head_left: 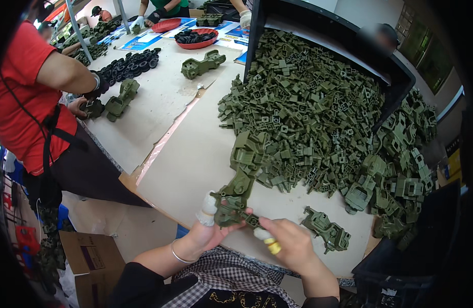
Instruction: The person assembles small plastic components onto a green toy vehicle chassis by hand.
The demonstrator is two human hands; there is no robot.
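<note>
My left hand (pixel 208 237), with white tape wrapped on a finger, is closed round an olive-green plastic toy vehicle body (pixel 235 189) near the table's front edge. My right hand (pixel 290 243) pinches a small green plastic part (pixel 253 220) against the near end of that body. White and yellow wrapping covers a right fingertip. Just beyond the held body sits another green vehicle body (pixel 248 149), partly overlapping it in view. To the right of my right hand, a further vehicle body (pixel 326 229) lies on the table.
A big heap of small green parts (pixel 308 118) spills from a black bin (pixel 323 15). More vehicle bodies (pixel 395 179) are piled at right. At left, a person in red (pixel 36 92) works beside black wheels (pixel 131 65). A cardboard box (pixel 95 264) stands below the table.
</note>
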